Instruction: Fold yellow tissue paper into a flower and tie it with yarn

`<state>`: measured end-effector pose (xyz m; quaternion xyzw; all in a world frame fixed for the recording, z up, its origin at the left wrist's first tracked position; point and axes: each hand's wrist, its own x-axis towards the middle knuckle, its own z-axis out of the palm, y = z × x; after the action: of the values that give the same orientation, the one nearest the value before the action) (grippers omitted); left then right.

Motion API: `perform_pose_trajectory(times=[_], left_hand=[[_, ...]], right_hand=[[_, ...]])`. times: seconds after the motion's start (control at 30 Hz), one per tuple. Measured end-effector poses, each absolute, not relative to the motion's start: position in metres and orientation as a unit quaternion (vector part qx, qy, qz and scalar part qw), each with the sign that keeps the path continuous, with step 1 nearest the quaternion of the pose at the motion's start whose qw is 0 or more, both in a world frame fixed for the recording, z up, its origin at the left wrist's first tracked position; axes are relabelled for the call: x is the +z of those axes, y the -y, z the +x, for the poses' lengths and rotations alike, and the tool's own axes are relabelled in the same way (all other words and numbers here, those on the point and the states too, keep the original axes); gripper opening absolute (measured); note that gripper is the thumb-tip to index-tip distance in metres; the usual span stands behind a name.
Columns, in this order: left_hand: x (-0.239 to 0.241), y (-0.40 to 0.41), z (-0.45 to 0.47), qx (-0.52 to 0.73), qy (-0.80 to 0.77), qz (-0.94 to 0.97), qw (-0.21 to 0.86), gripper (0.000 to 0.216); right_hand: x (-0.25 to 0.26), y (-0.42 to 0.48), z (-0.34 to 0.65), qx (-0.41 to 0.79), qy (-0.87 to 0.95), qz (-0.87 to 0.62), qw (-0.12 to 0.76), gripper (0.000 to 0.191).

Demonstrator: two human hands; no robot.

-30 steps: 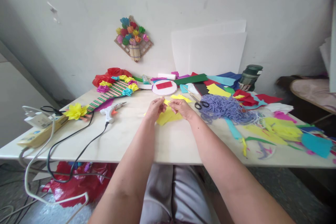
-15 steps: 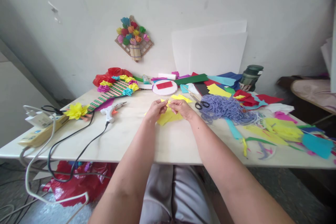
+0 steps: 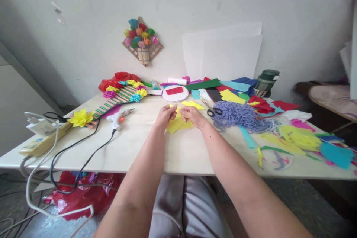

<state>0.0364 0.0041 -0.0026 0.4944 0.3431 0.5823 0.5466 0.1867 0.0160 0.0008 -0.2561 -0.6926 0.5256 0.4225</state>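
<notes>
Both my hands meet over the middle of the table, fingertips pinched close together. My left hand (image 3: pixel 166 115) is closed on a small piece of yellow crepe paper, a bit of which shows at the fingertips. My right hand (image 3: pixel 192 115) pinches the same yellow paper from the other side; the fingers hide most of it. Below the hands lie yellow crepe paper sheets (image 3: pixel 178 125), flat on the table. Just beyond the right hand are more folded yellow strips (image 3: pixel 193 104). A white oval disc (image 3: pixel 175 98) with a red paper rectangle (image 3: pixel 174 90) on it lies farther back.
A glue gun (image 3: pixel 117 119) and its cord lie left, near a power strip (image 3: pixel 46 141) and a flower-trimmed striped craft piece (image 3: pixel 119 96). To the right are black-handled scissors (image 3: pixel 214 112), tangled purple yarn (image 3: pixel 240 115), paper scraps and a dark green bottle (image 3: pixel 267 83).
My left fingertips have shifted very slightly against the yellow paper. Everything else stays where it was.
</notes>
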Motion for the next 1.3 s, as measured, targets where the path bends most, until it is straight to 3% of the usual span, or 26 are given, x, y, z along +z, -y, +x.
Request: perform_pose_trajectory(times=[0.17, 0.43, 0.67, 1.3], left_hand=[[-0.0028, -0.0071, 0.035, 0.64, -0.343, 0.454, 0.516, 0.031], [-0.0018, -0.0033, 0.0386, 0.594, -0.379, 0.534, 0.468, 0.036], [-0.0023, -0.0064, 0.0361, 0.636, -0.425, 0.488, 0.42, 0.034], [-0.0033, -0.0064, 0.0377, 0.623, -0.406, 0.508, 0.435, 0.035]], right_hand=[[0.0017, -0.0158, 0.1862, 0.541, 0.667, -0.293, 0.419, 0.027], [0.0006, -0.017, 0.1858, 0.529, 0.649, -0.313, 0.448, 0.03], [-0.0015, -0.0193, 0.1856, 0.536, 0.641, -0.327, 0.442, 0.028], [-0.0028, -0.0198, 0.1858, 0.518, 0.651, -0.324, 0.451, 0.027]])
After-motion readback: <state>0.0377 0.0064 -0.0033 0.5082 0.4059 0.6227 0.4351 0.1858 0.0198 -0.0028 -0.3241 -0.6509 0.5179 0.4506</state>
